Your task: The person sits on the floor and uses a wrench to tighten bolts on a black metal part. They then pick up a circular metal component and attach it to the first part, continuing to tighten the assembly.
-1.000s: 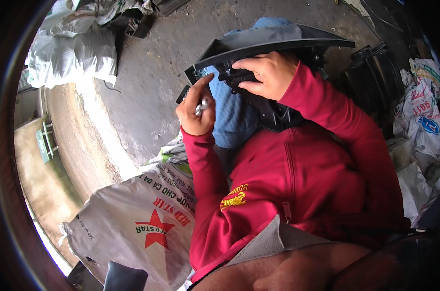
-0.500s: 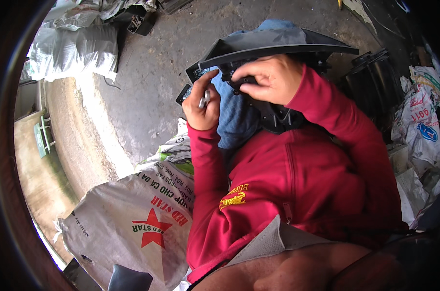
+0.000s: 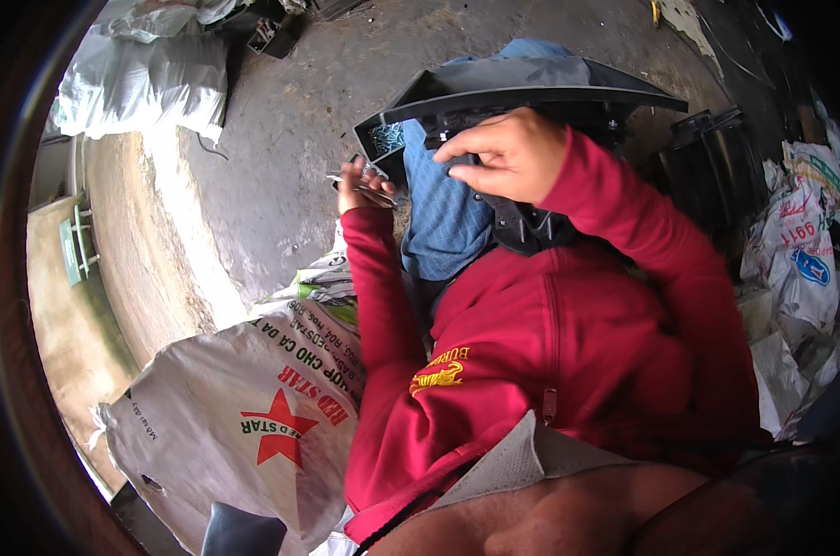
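A large black plastic part (image 3: 549, 97) with a wide curved panel lies across my lap, over my blue-trousered leg. On its near side is my right hand (image 3: 511, 156), thumb and forefinger closed around a small black piece of it. My left hand (image 3: 366, 185) is off to the left, beside my knee, over a small dark box. Its fingers hold a silvery metal tool (image 3: 379, 196); the exact kind is hard to make out. Just above that hand, a black tray (image 3: 362, 130) contains many bluish screws (image 3: 386, 139).
A printed white sack (image 3: 225, 417) stands at my left side. More white sacks (image 3: 800, 232) and black plastic parts (image 3: 712, 167) are on the right. Plastic-wrapped bundles (image 3: 146, 83) and a small dark box (image 3: 273, 39) lie on the grey floor (image 3: 281, 139) at the far left.
My left hand has moved left and down, away from the black part to the small box, with the metal tool in it. My right hand remains at the part.
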{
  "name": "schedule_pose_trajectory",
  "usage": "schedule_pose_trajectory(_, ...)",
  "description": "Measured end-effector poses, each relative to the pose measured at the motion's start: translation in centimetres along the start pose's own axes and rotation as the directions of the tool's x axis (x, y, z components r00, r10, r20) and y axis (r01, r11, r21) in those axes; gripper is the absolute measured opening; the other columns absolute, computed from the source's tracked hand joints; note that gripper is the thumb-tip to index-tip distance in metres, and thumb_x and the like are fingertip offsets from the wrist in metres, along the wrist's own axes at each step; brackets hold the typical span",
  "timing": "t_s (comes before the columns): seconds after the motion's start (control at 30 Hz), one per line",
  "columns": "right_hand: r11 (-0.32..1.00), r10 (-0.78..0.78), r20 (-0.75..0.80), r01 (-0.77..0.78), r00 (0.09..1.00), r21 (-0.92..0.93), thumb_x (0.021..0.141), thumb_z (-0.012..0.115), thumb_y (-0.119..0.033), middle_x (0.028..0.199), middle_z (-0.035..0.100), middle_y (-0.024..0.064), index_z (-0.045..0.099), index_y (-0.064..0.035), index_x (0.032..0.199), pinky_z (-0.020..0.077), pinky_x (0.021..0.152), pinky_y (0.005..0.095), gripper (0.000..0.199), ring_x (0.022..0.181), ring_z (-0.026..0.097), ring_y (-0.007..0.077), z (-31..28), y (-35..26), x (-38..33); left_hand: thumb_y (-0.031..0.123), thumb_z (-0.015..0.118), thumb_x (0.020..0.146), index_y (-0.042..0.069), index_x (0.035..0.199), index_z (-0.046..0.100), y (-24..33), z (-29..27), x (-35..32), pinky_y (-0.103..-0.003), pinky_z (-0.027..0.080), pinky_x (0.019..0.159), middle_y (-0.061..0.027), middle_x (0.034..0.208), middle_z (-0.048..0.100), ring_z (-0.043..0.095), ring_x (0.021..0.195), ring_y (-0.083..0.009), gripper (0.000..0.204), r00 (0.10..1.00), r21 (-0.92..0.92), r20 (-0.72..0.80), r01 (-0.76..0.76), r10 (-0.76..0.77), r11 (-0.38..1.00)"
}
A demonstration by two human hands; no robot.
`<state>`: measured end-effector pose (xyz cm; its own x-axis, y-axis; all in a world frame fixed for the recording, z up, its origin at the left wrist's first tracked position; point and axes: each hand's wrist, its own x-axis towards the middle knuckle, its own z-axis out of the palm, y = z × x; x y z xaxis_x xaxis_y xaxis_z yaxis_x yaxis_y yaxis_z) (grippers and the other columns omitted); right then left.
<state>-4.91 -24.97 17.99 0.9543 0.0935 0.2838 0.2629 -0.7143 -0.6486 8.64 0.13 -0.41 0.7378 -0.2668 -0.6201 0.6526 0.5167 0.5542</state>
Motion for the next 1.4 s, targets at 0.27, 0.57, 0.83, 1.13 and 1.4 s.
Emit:
schedule_pose_trajectory(0.27,0.999,-0.032,-0.008,0.031,0.999,-0.043,0.082,0.075,-0.021,0.071,0.064,0.0065,0.071,-0.0095,0.113,0.0481,0.054,0.0341,0.034,0.057,0.061,0.0208,1.0,0.2,0.1,0.027,0.039,0.101,0.010,0.118,0.052,-5.0,-15.6,16.4,-0.039,0.043,0.070,-0.0063,0.100,0.056,0.049,0.084,-0.0205,0.027,0.925,-0.146,-0.327,0.150,-0.191,0.978)
schedule_pose_trajectory(0.57,0.988,0.094,0.041,-0.088,0.995,-0.123,0.085,0.070,-0.028,0.093,0.073,0.0129,0.071,-0.0077,0.110,0.0566,0.074,0.0402,0.033,0.082,0.070,0.0319,0.6,-0.5,-0.1,0.045,0.047,0.101,0.010,0.121,0.062,-2.0,-18.7,19.8,-0.042,0.049,0.083,-0.0071,0.104,0.065,0.058,0.095,-0.0221,0.042,0.854,0.183,-0.502,-0.049,0.136,0.982)
schedule_pose_trajectory(0.83,0.934,-0.020,-0.100,-0.017,0.995,-0.356,0.077,0.077,-0.033,0.083,0.068,0.0051,0.071,-0.0122,0.101,0.0551,0.068,0.0376,0.032,0.080,0.068,0.0249,1.4,0.5,-0.6,0.045,0.051,0.102,0.000,0.104,0.070,6.3,-0.9,1.3,-0.027,0.040,0.060,-0.0007,0.069,0.055,0.049,0.065,-0.0105,0.050,0.732,0.642,0.164,-0.588,0.661,0.491)
schedule_pose_trajectory(1.13,0.994,-0.087,-0.227,0.070,0.970,-0.081,0.075,0.084,-0.033,0.068,0.062,0.0026,0.072,-0.0128,0.101,0.0466,0.050,0.0321,0.036,0.052,0.057,0.0189,1.9,-0.1,-3.3,0.054,0.053,0.097,0.008,0.108,0.059,-0.7,7.5,-8.6,-0.034,0.044,0.070,-0.0062,0.100,0.056,0.055,0.087,-0.0195,0.049,0.834,-0.011,0.351,-0.451,0.426,0.892)
schedule_pose_trajectory(1.4,0.940,-0.059,-0.113,0.093,0.992,0.329,0.083,0.075,-0.022,0.071,0.064,0.0080,0.071,-0.0081,0.084,0.0503,0.056,0.0373,0.015,0.063,0.065,0.0266,4.6,-1.2,-3.9,0.060,0.036,0.101,-0.002,0.114,0.064,-2.9,11.7,-14.1,-0.031,0.040,0.075,-0.0073,0.100,0.055,0.051,0.086,-0.0149,0.070,0.441,0.216,0.651,-0.888,0.618,0.406)
